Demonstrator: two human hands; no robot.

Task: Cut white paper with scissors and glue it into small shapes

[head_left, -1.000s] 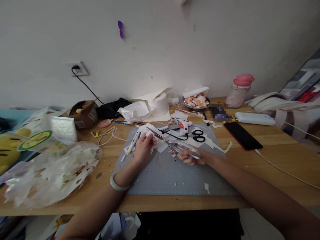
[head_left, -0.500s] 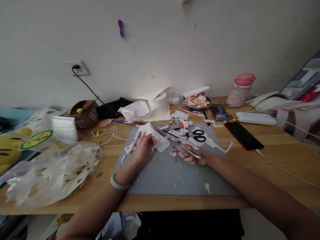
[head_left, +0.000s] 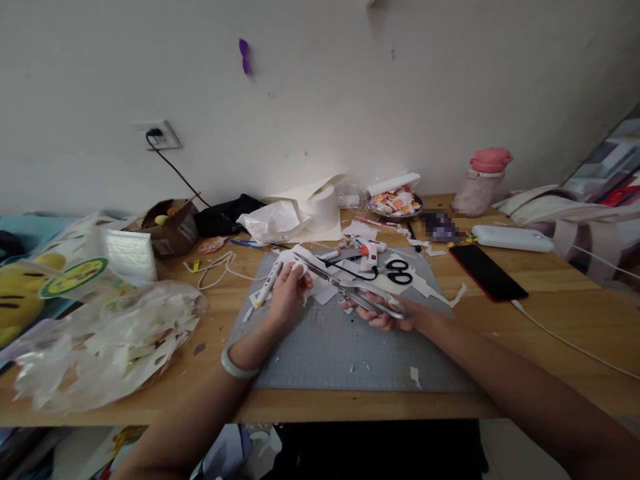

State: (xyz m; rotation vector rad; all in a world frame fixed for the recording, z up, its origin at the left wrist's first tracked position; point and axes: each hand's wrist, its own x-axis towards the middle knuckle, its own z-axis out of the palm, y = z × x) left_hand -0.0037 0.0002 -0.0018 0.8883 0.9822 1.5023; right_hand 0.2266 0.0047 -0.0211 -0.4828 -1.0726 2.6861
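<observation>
Left hand [head_left: 289, 297]: a piece of white paper [head_left: 287, 256] is being pinched between thumb and fingers.
Right hand [head_left: 386, 317]: the handles of the metal scissors [head_left: 367, 298] are being gripped, and the blades are being pointed toward the left hand.
White paper: it is being held at the left fingertips, well apart from the right hand, near the scissor tips; contact with the blades cannot be told.
Cutting mat [head_left: 320, 360]: both hands are being held over it.
</observation>
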